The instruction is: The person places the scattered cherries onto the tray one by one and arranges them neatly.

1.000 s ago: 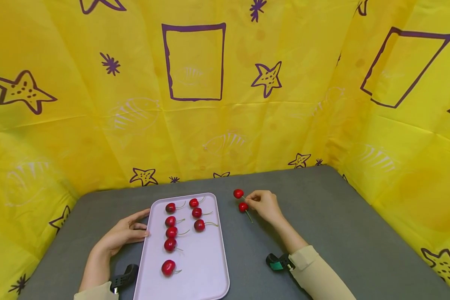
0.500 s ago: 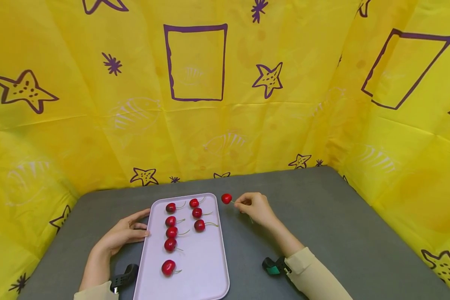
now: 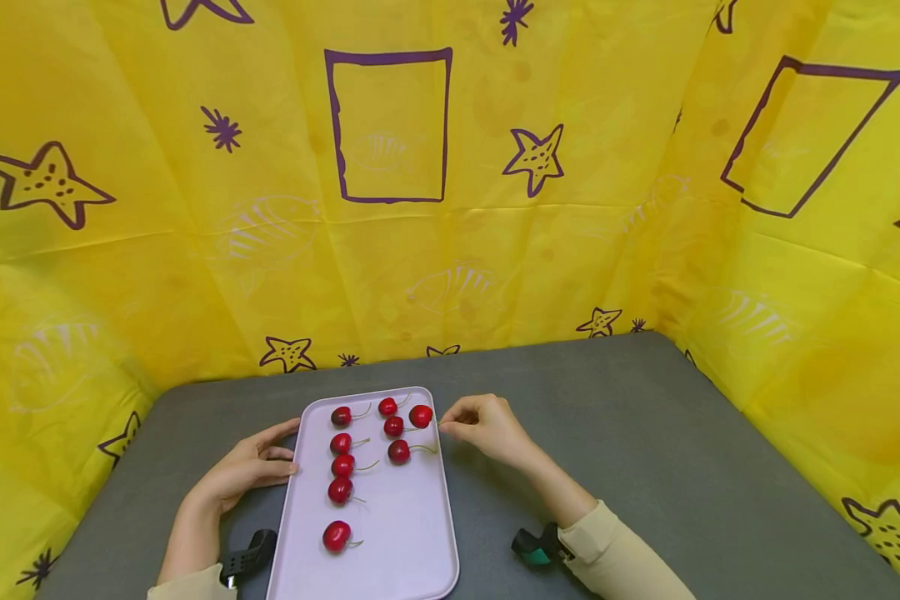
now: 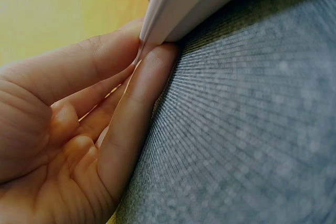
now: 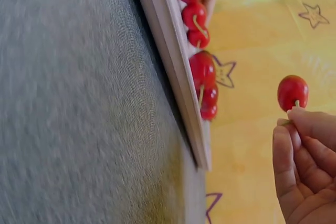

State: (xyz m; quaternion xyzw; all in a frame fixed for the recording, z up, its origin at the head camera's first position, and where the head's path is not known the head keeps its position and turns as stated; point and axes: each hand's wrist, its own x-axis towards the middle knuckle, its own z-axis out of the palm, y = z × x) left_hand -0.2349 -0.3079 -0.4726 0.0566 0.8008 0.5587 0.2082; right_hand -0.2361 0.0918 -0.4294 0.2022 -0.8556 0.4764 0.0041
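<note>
My right hand (image 3: 487, 427) pinches the green stem of a red cherry (image 3: 421, 416) between thumb and fingertips. That cherry overlaps the far right corner of the pale lilac tray (image 3: 405, 542), and in the right wrist view the held cherry (image 5: 293, 93) hangs beyond the tray edge (image 5: 168, 56). At the tray's left side my left hand (image 3: 247, 465) holds the rim, its thumb and fingertips at the edge. The left wrist view has the fingers (image 4: 149, 74) against the tray's outer wall. Several stemmed cherries (image 3: 341, 490) line the tray's left half; three cherries (image 3: 399, 452) sit toward its right.
The tray lies on a dark grey tabletop (image 3: 615, 433). A yellow cloth (image 3: 585, 258) with starfish and fish drawings stands behind and at the sides. Black wrist straps (image 3: 247, 557) sit beside both sleeves.
My right hand has carried the pinched cherry left, from the tabletop to over the tray corner. The other table cherry has gone from sight near the hand. My left hand stays put.
</note>
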